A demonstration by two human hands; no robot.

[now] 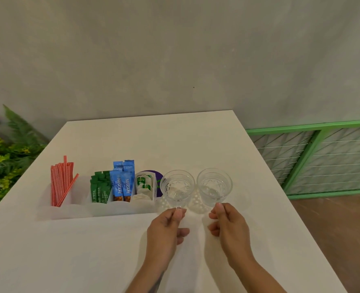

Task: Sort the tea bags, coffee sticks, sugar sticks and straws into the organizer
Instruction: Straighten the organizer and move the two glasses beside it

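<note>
Both hands [196,225] near two glasses [196,186] (perhaps touching); organizer [103,206] filled.

We see red-and-white striped straws [61,182], green sugar sticks [99,188], blue coffee sticks [122,182], white tea bags [144,188] with green tags, a white organizer [103,209], a white table [132,140], two clear cut-pattern glasses [177,185] and a green-framed rail [314,144].

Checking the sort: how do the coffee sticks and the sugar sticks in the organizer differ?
The coffee sticks are blue; the sugar sticks are green. The coffee sticks stand taller and sit right of the sugar sticks, nearer the tea bags. Both stand upright in the organizer.
</note>
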